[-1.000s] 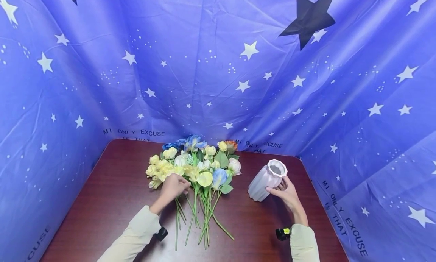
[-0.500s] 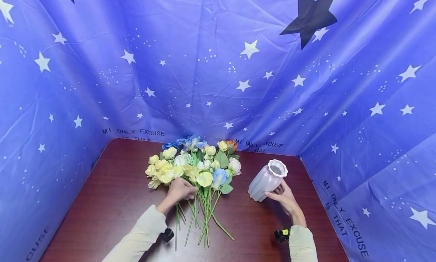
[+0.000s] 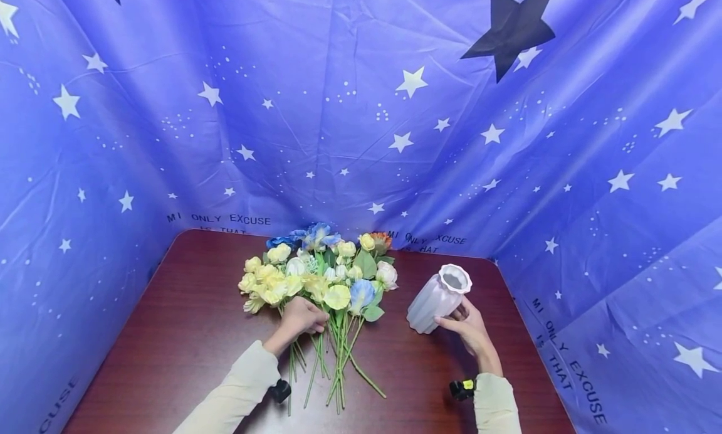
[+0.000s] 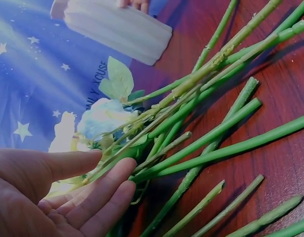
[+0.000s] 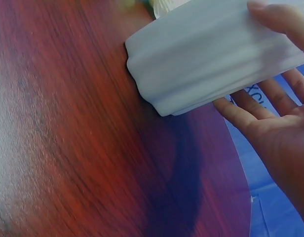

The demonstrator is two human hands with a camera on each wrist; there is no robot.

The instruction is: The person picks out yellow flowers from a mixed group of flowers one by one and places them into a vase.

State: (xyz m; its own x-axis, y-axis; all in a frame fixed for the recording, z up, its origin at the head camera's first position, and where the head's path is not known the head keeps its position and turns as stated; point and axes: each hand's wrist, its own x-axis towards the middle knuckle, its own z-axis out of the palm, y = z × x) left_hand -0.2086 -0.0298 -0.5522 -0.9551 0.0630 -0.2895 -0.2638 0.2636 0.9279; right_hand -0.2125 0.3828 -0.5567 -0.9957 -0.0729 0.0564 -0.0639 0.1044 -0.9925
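Note:
Artificial flowers (image 3: 337, 296) in yellow, white, blue and orange lie bunched on the table, their green stems (image 3: 341, 359) pointing toward me. My left hand (image 3: 301, 318) is among the upper stems, just below the yellow blooms. In the left wrist view, its thumb and fairly straight fingers (image 4: 105, 197) lie on either side of a thin stem, with a gap showing. My right hand (image 3: 470, 330) grips a pale, ribbed vase (image 3: 434, 305) around its side. The vase tilts, its scalloped mouth up and to the right; whether its base touches the table cannot be told.
The dark red-brown wooden table (image 3: 169, 333) has rounded far corners. A blue cloth (image 3: 316, 139) printed with stars and lettering hangs behind it and along both sides.
My left hand has moved right and slightly nearer to me, from beside the yellow blooms to the stems. The right hand keeps hold of the vase, nearly still. The flowers lie as before.

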